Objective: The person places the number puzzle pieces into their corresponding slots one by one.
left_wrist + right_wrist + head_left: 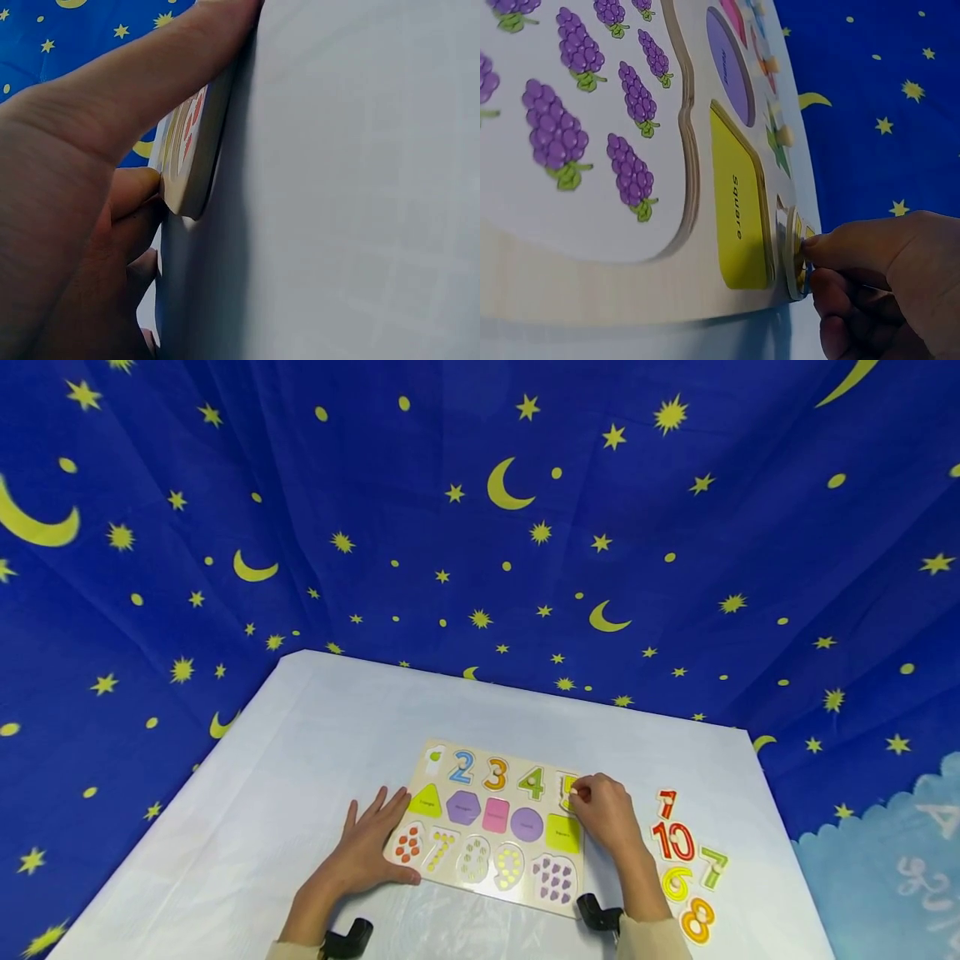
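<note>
A wooden puzzle board [442, 875] lies on the white table, with numbers 2, 3 and 4 in its top row, coloured shapes in the middle and fruit pictures below. My left hand [367, 846] rests flat with straight fingers on the table against the board's left edge [189, 154], thumb along its front. My right hand [603, 811] pinches the yellow number 5 piece [567, 787] at the board's top right corner. In the right wrist view the fingertips [821, 247] hold that piece [793, 255] by its knob, just beyond the yellow square [739, 206].
Loose number pieces lie on the table right of the board: 7 [666, 802], 10 [672, 841], a green 7 [713, 866], 6 [677, 883] and 8 [698, 921]. A blue cloth with stars and moons [480, 527] hangs behind the white tablecloth [262, 793].
</note>
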`<control>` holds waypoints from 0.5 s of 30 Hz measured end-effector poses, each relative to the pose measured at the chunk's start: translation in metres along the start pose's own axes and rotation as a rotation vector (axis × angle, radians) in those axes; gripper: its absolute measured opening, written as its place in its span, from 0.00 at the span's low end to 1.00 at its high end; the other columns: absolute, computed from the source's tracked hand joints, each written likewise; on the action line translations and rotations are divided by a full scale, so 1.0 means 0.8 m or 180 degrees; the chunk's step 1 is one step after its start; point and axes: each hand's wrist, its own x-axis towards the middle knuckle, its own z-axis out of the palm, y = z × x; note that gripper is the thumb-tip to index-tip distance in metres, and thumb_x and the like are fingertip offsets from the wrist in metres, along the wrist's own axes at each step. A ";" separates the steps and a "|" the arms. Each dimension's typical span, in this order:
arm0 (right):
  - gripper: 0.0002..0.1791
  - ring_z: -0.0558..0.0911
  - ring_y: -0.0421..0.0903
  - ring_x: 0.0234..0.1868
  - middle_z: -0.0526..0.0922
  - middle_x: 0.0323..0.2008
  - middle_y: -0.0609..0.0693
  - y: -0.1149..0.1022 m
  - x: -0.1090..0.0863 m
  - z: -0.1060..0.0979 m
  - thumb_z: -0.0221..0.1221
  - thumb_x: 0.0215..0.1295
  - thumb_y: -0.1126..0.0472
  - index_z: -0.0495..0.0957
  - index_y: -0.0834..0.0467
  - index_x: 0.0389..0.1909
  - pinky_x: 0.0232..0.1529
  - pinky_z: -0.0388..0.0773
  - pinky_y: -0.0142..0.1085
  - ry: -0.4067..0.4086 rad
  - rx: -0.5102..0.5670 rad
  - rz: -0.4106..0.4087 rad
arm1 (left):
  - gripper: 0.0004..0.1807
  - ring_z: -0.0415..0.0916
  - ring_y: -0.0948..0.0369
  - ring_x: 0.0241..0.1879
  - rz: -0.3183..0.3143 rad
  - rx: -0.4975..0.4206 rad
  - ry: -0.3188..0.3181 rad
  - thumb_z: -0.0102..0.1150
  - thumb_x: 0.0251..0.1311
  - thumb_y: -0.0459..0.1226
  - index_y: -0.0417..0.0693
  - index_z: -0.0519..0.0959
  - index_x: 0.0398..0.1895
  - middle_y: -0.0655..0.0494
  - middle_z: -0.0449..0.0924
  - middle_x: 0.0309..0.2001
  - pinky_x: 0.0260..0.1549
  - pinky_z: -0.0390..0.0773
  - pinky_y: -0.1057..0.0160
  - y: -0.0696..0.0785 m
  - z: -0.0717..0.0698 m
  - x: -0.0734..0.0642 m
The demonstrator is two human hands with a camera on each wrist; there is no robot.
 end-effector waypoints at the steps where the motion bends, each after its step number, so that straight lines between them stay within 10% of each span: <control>1: 0.11 0.74 0.45 0.30 0.78 0.29 0.49 0.000 0.000 0.001 0.65 0.56 0.63 0.84 0.63 0.39 0.35 0.74 0.40 -0.0005 -0.0013 0.0005 | 0.71 0.38 0.47 0.73 0.0003 -0.0003 0.0003 0.72 0.24 0.69 0.45 0.55 0.74 0.51 0.51 0.74 0.62 0.27 0.34 0.000 0.000 0.000; 15: 0.10 0.73 0.46 0.30 0.76 0.29 0.49 -0.007 0.010 0.011 0.63 0.57 0.64 0.84 0.63 0.39 0.35 0.73 0.39 -0.0081 -0.0014 0.0021 | 0.71 0.38 0.46 0.73 0.0035 -0.0027 0.0034 0.71 0.25 0.70 0.44 0.55 0.74 0.51 0.51 0.74 0.62 0.26 0.34 -0.001 0.002 0.000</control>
